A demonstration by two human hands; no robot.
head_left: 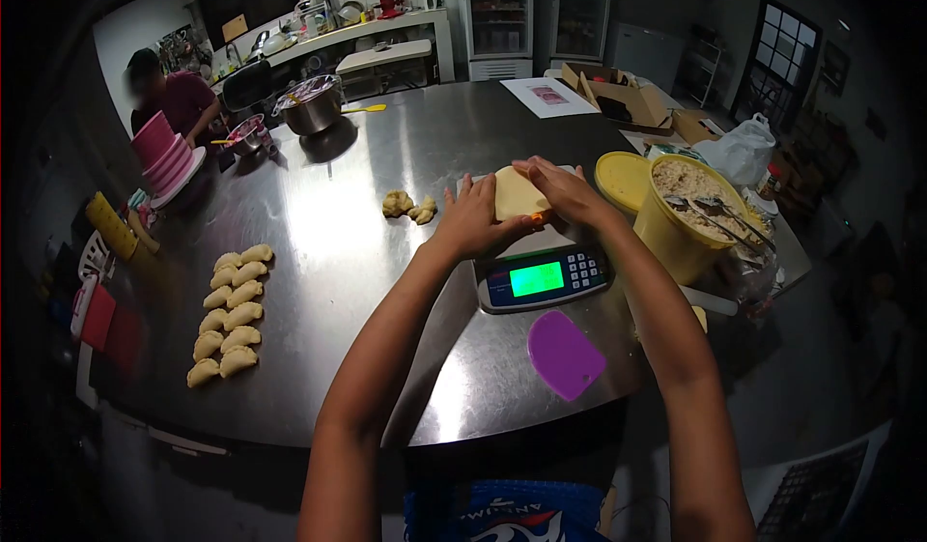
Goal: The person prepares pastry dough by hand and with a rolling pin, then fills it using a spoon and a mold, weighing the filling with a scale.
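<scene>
A flat pale disc of dough [519, 194] is over the plate of the digital scale [546, 279], whose display glows green. My left hand [475, 218] lies with its fingers spread against the disc's left edge. On the other side my right hand [562, 191] rests with stretched fingers on the disc's right edge. Something small and orange shows between the hands, too small to name. Left of the scale sit dough scraps [407, 207]. A purple scraper [565, 356] lies in front of the scale. Folded, crimped dough pieces [230, 314] stand in two columns at the left.
At the right stand a yellow tub [684, 215] of filling with metal tongs, its yellow lid [624, 181] and a plastic bag [740, 148]. Cardboard boxes [621, 99] are behind. A steel pot [311, 110], pink cake [166, 154] and a person [179, 98] are at the far left.
</scene>
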